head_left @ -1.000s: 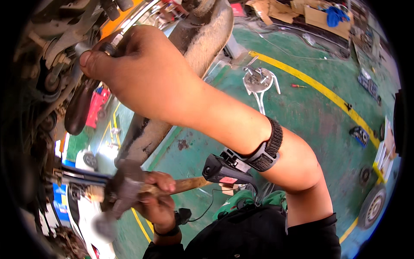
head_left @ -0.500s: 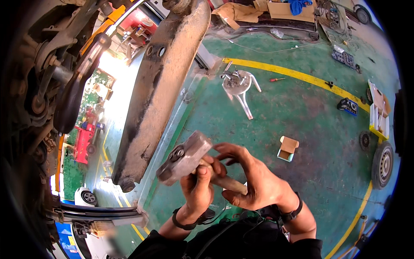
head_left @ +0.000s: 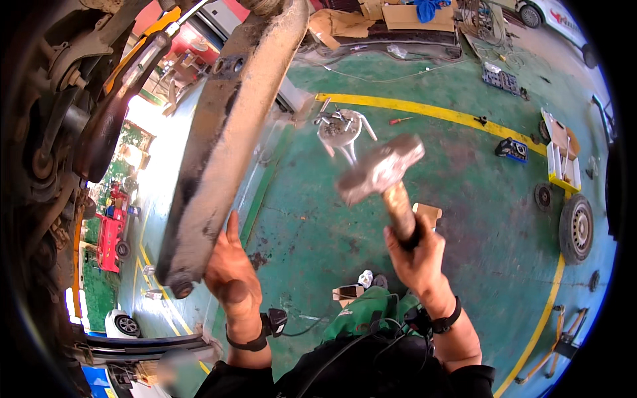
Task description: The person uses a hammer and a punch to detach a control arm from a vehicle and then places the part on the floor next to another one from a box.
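My right hand (head_left: 415,262) grips the wooden handle of a hammer (head_left: 381,172), its steel head raised right of the rusty metal beam (head_left: 232,119) and blurred by motion. My left hand (head_left: 232,278) is at the beam's lower end, fingers stretched upward along its side, at least one reaching past its edge; whether it presses on the metal is unclear. A dark-handled tool (head_left: 99,146) with a metal shaft stands lodged beside the underside parts (head_left: 66,79) at upper left.
A round stool (head_left: 342,136) carries metal tools. A spare wheel (head_left: 576,229), an open box (head_left: 561,179) and tool cases (head_left: 497,79) lie on the green floor at right. A red trolley (head_left: 109,239) and white cars (head_left: 531,13) are farther off; cardboard (head_left: 418,16) lies at the back.
My right hand came down from the underside parts to the hammer, then lifted it up and rightward. My left hand has let go of the hammer and moved left to the beam.
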A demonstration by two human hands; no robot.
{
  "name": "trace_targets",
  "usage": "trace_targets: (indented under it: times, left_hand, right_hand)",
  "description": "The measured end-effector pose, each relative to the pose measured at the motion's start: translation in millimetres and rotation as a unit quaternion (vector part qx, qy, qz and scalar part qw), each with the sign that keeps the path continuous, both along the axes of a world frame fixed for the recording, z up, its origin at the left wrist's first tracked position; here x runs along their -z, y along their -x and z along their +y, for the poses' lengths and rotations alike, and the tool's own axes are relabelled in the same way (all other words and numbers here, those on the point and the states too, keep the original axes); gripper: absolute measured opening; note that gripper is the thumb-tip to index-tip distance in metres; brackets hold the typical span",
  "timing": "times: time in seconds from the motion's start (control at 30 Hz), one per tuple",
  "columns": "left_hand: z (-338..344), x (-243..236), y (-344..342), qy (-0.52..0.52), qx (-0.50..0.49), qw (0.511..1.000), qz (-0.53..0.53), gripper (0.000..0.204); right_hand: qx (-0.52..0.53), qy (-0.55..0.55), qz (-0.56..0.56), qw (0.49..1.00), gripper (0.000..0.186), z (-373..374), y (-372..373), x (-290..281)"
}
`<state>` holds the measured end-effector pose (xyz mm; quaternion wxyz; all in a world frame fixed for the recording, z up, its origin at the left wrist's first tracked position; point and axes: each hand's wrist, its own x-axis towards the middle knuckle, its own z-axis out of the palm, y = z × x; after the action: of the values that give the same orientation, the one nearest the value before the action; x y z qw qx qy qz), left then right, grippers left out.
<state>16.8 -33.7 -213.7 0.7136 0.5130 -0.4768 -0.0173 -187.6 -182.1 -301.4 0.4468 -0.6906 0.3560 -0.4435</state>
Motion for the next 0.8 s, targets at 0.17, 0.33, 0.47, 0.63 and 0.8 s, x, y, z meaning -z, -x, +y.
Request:
trace_targets:
  times: [0.17,0.33,0.47,0.63,0.8]
  left_hand:
    - [-34,-50,3,0.234,0.027,0.963,0.128,0.097]
    - [-27,-97,-3,0.304,0.067,0.945,0.101,0.076]
    - [-27,-100,7,0.326,0.046,0.934,0.14,0.059]
    - [-28,-96,17,0.355,0.001,0.923,0.15,0.054]
    - [-27,-91,19,0.368,-0.027,0.921,0.125,0.053]
  right_hand:
    - [0.043,0.046,-0.073,0.995,0.03,-26,-9,-43]
    - [-0.062,0.057,-0.17,0.982,0.032,-73,-25,-111]
    - [0.024,0.248,-0.054,0.967,0.029,-105,-37,-142]
    - [0.099,0.38,-0.148,0.908,0.037,-124,-59,-175]
    - [0.068,0.347,0.074,0.932,0.037,-128,-72,-147]
